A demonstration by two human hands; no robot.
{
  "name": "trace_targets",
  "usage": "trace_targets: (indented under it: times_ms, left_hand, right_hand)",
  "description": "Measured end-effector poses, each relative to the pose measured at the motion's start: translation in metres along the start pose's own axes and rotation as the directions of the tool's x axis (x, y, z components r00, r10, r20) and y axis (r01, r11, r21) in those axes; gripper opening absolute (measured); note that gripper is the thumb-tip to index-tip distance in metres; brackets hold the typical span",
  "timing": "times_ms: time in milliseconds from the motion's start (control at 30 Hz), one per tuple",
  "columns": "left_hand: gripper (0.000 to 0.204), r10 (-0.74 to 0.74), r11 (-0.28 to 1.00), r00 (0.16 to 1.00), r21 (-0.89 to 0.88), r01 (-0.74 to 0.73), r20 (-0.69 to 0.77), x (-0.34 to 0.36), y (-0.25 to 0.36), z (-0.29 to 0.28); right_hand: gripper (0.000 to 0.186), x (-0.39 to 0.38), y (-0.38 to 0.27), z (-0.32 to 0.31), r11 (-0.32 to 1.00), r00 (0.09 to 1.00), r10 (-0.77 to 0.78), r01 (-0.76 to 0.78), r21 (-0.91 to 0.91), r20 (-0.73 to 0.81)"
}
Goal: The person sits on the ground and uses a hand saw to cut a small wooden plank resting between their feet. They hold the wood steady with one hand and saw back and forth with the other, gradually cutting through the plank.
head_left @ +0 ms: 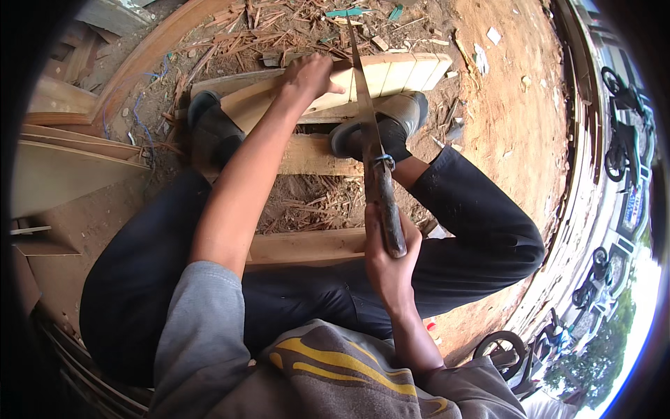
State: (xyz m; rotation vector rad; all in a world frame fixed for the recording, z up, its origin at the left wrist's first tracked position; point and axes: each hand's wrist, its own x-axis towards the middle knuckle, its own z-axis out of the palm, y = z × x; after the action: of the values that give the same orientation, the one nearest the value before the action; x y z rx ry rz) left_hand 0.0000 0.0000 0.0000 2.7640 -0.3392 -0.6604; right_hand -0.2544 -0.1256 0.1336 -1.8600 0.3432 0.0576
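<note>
A pale wooden board (405, 73), marked with several cross lines, lies over another plank between my shod feet. My left hand (311, 78) has its fingers over the board's top edge, left of the saw blade. In my right hand (382, 248) is a hand saw's worn dark handle (388, 206). The long thin blade (364, 94) points up and away from me across the board; whether its teeth touch the wood I cannot tell. Beneath are a crosswise plank (300, 153) and a nearer one (293, 248).
Wood scraps (237, 35) litter the ground. At left are a curved wooden frame (125, 77) and leaning panels (70, 174). Stacked timber (572, 174) runs along the right, with parked motorcycles (621, 140) beyond. My bent legs (474, 244) surround the planks.
</note>
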Motion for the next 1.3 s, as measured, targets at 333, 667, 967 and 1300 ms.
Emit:
trace_targets:
  times_ms: [333,667,967,1300]
  left_hand:
    - [0.084,0.063,0.988,0.998,0.139,-0.064,0.010,0.004,-0.008,0.028]
    - [0.078,-0.007,1.000,1.000,-0.004,0.007,-0.007,-0.008,-0.001,0.029]
    - [0.065,0.004,0.969,0.983,-0.244,-0.049,-0.182,-0.004,-0.018,0.064]
    - [0.043,-0.031,0.993,0.948,-0.118,-0.007,-0.318,-0.050,0.032,0.066]
  right_hand:
    - [0.015,0.004,0.012,0.008,0.997,0.997,0.066,-0.069,-0.047,-0.048]
    - [0.022,0.060,-0.002,0.008,0.983,0.985,0.169,-0.168,0.074,-0.011]
    - [0.027,0.066,-0.019,-0.020,0.979,0.982,0.177,-0.169,-0.115,0.069]
    - [0.017,0.022,-0.018,-0.062,0.949,0.971,0.229,-0.205,-0.241,0.073]
